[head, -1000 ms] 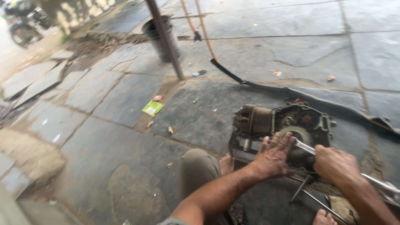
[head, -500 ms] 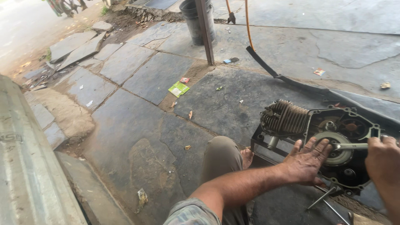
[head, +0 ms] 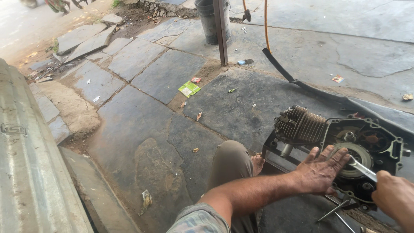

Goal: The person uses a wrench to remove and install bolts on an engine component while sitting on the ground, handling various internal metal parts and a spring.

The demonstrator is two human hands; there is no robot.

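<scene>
Stone floor [head: 142, 125]: grey slabs with dirt seams and bits of litter, a green wrapper [head: 189, 89] among them; the person sits on it, one bent knee [head: 230, 162] beside the work.
Corrugated sheet [head: 30, 172]: dull metal, filling the left edge of the view.
Engine [head: 340, 146]: a motorcycle engine resting on the floor at the right, side cover off, finned cylinder [head: 302, 125] pointing left. Cast metal — I judge it heavy and rigid, unlikely to shift under hand pressure, but oily and so slippery on smooth faces. The fins look thin and could chip; the case edges and lugs seem the safer places to take hold.
Round clutch [head: 355, 157]: exposed inside the open case, dark and greasy.
Left hand [head: 321, 172]: fingers spread flat, palm pressed on the case and the clutch's edge, bracing it.
Spanner [head: 362, 169]: slim steel, stiff, its head at the clutch centre, its handle running down and right.
Right hand [head: 394, 196]: closed in a fist round the spanner handle, partly cut off by the frame edge.
Loose rods [head: 334, 211]: thin metal pieces on the floor below the engine.
Change: half a second ago the view sat further right — the corrugated sheet now takes more of the frame, and the left hand has stayed spread on the case.
</scene>
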